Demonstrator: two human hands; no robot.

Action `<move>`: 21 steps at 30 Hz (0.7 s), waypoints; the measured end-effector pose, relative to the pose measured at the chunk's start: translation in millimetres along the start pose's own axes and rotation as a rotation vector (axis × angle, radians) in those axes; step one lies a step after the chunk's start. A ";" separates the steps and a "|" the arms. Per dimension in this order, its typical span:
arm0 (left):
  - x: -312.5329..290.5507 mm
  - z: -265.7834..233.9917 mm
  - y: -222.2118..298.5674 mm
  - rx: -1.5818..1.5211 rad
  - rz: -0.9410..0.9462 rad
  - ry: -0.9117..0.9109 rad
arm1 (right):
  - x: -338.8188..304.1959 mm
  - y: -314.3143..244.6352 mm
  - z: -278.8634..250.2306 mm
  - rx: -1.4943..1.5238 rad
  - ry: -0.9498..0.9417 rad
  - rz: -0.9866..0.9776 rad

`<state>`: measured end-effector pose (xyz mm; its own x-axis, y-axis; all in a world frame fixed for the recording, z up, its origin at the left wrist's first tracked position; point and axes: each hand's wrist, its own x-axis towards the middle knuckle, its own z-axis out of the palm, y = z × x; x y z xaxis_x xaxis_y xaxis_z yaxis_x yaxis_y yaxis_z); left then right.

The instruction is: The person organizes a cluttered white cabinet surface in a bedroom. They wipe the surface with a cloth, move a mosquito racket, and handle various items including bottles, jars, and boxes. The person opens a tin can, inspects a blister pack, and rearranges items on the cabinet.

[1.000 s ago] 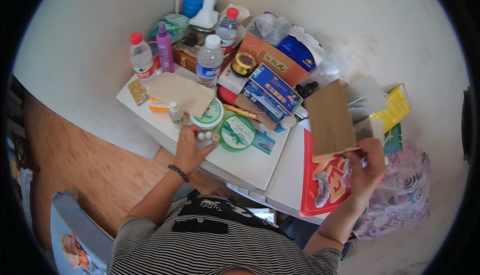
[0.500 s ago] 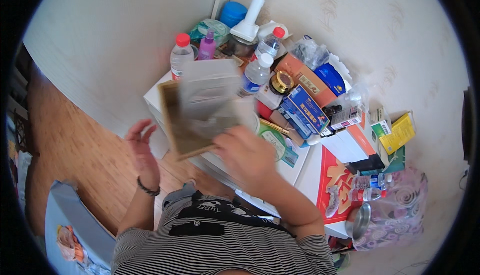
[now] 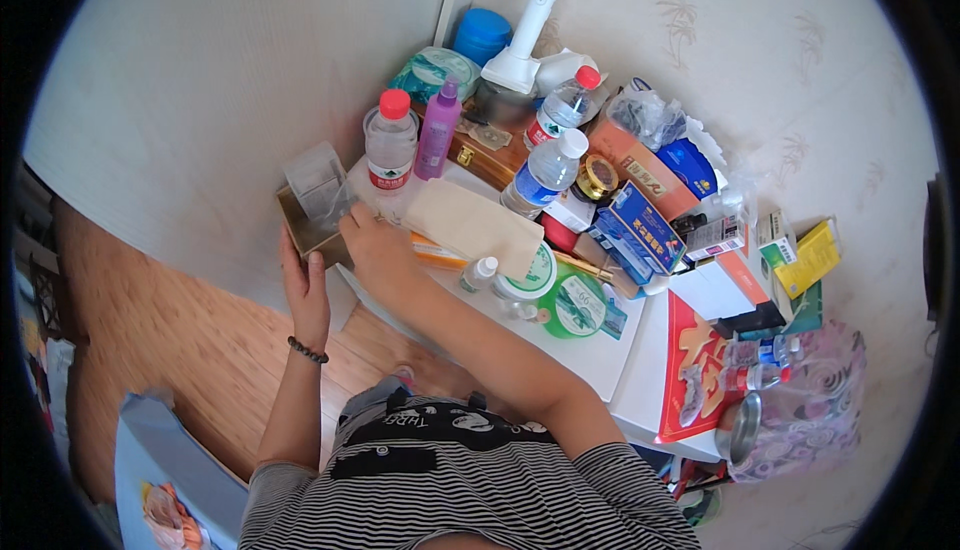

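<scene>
My left hand (image 3: 304, 290) holds a small open tan box (image 3: 298, 222) from its near side, thumb at the near wall. In the box stands a white packet (image 3: 316, 176), with some clear plastic beside it. My right hand (image 3: 372, 248) is at the box's right side, its fingers curled at the rim; what they pinch is hidden. Just right of the box stands a clear bottle with a red cap (image 3: 391, 145), and beside that a purple spray bottle (image 3: 438, 130). A flat beige sheet or pouch (image 3: 480, 222) lies past my right wrist.
The white cabinet top (image 3: 595, 355) is crowded with a blue-labelled water bottle (image 3: 543, 175), a green jar (image 3: 574, 305), a small clear bottle (image 3: 479, 275) and several medicine boxes (image 3: 640, 225). A white handheld appliance (image 3: 530, 35) stands at the back, near the wall.
The box has moved left and down from over the cabinet top, uncovering the beige sheet and small bottle. My left hand, free before, now grips the box; my right hand moved left with it.
</scene>
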<state>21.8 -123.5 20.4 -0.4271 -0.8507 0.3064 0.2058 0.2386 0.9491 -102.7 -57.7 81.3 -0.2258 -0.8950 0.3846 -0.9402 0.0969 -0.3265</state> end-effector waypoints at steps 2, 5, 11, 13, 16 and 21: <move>7.5 1.2 -11.1 0.077 0.003 -0.036 | 2.0 4.1 1.7 -0.021 -0.011 0.028; 12.1 4.9 -15.2 0.223 0.048 -0.071 | 0.6 10.7 0.8 -0.016 -0.040 0.069; 24.7 16.9 -16.9 0.288 0.082 -0.150 | -3.6 18.5 -2.7 0.012 0.011 0.169; 28.4 21.3 -25.6 0.261 0.048 -0.176 | -2.9 21.7 -1.5 0.023 0.023 0.171; 25.2 18.0 -35.0 0.112 -0.053 -0.220 | -3.1 19.8 9.5 0.012 -0.042 0.153; 25.8 13.4 -52.7 0.061 0.119 -0.168 | -21.1 -7.4 -6.4 0.168 -0.023 0.004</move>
<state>-11.8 -151.8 -20.7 -0.5445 -0.7264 0.4194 0.2118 0.3648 0.9067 -92.6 -36.8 81.2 -0.2222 -0.9046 0.3637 -0.8828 0.0283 -0.4688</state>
